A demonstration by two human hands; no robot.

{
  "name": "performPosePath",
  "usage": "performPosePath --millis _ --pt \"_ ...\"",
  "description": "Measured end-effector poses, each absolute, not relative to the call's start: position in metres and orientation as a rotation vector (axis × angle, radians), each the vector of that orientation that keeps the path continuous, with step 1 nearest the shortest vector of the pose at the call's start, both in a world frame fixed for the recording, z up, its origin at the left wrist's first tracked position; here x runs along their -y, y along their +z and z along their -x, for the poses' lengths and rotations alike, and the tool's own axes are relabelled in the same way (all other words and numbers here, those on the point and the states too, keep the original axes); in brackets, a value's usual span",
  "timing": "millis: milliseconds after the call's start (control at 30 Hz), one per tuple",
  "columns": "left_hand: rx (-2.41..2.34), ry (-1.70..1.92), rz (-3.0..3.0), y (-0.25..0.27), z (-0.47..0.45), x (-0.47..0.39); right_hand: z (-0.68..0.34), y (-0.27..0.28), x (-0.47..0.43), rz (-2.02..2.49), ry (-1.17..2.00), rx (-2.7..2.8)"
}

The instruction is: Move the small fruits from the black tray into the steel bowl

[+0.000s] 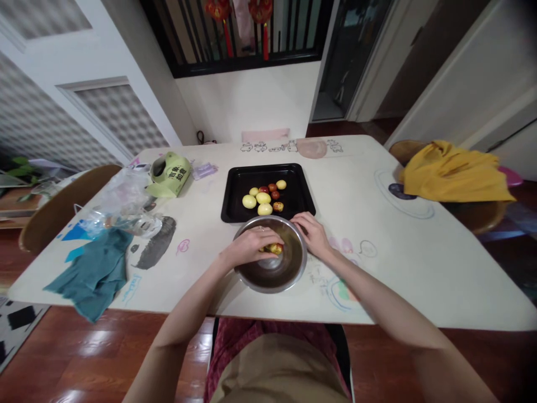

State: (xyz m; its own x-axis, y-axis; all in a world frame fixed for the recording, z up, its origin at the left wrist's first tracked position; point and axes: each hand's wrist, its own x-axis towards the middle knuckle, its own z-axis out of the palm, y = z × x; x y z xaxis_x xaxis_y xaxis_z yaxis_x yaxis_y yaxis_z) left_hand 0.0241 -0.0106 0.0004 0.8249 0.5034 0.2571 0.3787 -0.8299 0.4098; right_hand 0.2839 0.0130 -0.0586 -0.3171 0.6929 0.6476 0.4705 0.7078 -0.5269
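Observation:
A shiny metal bowl (289, 274) stands at the near side of the table. My left hand (251, 244) reaches into it, its fingers closed round a small yellow-and-red mottled fruit (276, 248), partly hidden by the hand. At the bowl's right rim is my right hand (312, 234), fingers bent over the edge and holding it. Just beyond, a black baking tray (235, 182) bears several small round fruits: pale yellow ones such as this yellow fruit (249, 201), dark red ones like this red fruit (275, 195), and a mottled fruit (278, 207).
On the left lie a teal cloth (98, 271), crumpled clear plastic (126, 204) and an opened green bag (171, 174), with a small purple packet (205, 170) beside it. A yellow garment (453, 173) hangs over the right-hand chair. Drawings mark the white tabletop (419, 268).

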Motion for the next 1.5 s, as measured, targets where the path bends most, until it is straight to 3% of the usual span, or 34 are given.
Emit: performPosePath --millis 267,1033,1233,1500 --pt "-0.749 0.234 -2.815 -0.007 -0.034 0.012 -0.283 -0.060 -0.014 0.888 0.321 1.981" --pt "-0.782 0.434 -2.803 -0.008 -0.031 0.012 -0.284 -0.059 -0.016 0.949 0.246 1.973" --pt "-0.773 0.438 -2.783 -0.005 -0.032 0.013 -0.277 -0.059 -0.036 0.964 0.103 1.946" --pt "-0.777 0.601 -2.704 0.000 -0.022 0.009 -0.255 -0.051 -0.074 1.060 0.161 1.981"
